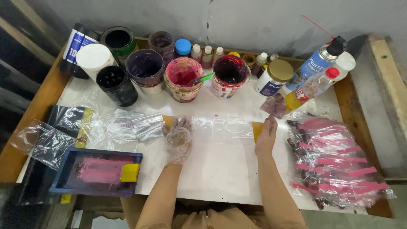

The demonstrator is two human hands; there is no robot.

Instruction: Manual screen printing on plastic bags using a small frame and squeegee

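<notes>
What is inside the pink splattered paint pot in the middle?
The pink splattered paint pot holds red-pink paint, with a green-handled stirring tool leaning out over its rim. The tool's lower end and the pot's bottom are hidden by paint.

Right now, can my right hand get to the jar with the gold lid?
Probably yes. The right hand rests on the table just below the gold-lidded jar, with only a small purple scrap lying between them.

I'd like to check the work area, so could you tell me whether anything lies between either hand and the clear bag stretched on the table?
Nothing visible does. The gloved left hand and the bare right hand both rest directly on the ends of the clear bag, over a yellow strip. The cups stand behind it, apart.
</notes>
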